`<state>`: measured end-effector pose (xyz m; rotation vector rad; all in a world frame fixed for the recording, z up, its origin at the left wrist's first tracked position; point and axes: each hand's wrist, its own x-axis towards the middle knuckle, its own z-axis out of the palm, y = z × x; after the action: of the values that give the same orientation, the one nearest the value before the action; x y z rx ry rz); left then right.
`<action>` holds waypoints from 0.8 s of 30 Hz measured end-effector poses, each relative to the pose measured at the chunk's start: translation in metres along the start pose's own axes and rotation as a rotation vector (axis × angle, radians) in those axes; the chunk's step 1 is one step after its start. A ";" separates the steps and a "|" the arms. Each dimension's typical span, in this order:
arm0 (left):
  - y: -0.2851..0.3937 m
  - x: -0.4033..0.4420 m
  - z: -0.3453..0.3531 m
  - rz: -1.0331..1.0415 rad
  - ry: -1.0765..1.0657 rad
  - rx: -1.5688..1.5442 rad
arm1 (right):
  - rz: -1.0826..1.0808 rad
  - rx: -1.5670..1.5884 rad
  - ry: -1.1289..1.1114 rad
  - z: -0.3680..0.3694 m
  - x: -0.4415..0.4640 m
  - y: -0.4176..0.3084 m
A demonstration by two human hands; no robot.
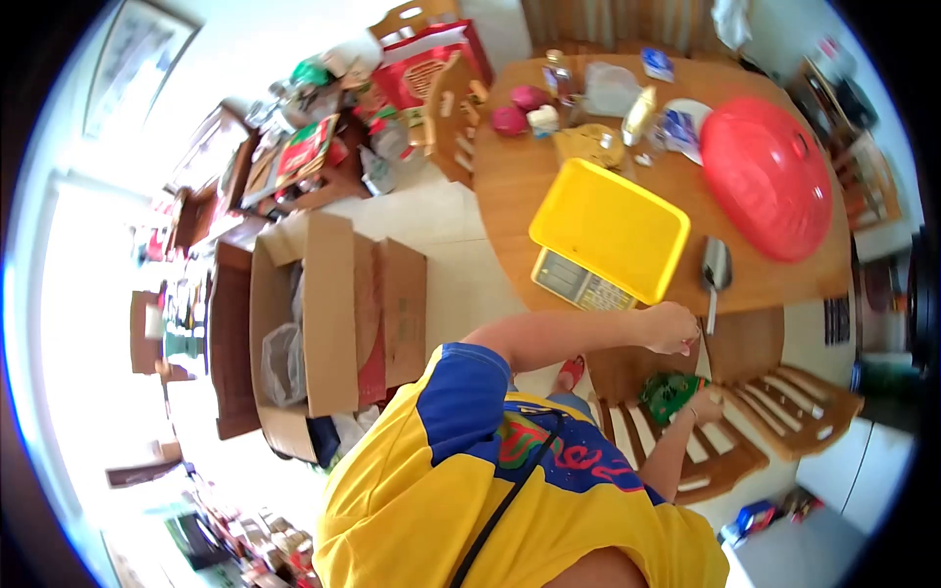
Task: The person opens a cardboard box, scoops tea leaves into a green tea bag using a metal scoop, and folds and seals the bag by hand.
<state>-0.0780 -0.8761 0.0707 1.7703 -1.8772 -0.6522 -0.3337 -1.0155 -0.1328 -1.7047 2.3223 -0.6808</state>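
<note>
My left hand [671, 328] is closed at the table's near edge, beside the keypad of a digital scale [583, 284]. If it holds anything, I cannot make it out. A yellow tray [613, 225] sits on the scale. To the right of the tray lies a metal scoop [718, 265], its handle pointing towards the table edge. Lower down, my right hand [704, 403] is closed at the edge of a green patterned bag [671, 394], which is over a wooden chair seat.
On the wooden table [510, 196] stand a red dome cover [765, 176], a glass bottle [559, 76], a plastic container [610, 90] and purple-red round items [510, 120]. Wooden chairs [784, 407] are pushed near. An open cardboard box [328, 314] stands at left.
</note>
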 end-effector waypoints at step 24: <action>-0.125 -0.492 -0.128 -0.768 0.789 -0.064 | -1.348 0.955 -0.932 -0.099 -0.448 -0.357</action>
<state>0.1250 -0.3941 0.0817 2.2406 -0.6383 -0.1732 0.0774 -0.6551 0.0650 -2.0609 -0.0139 -0.6786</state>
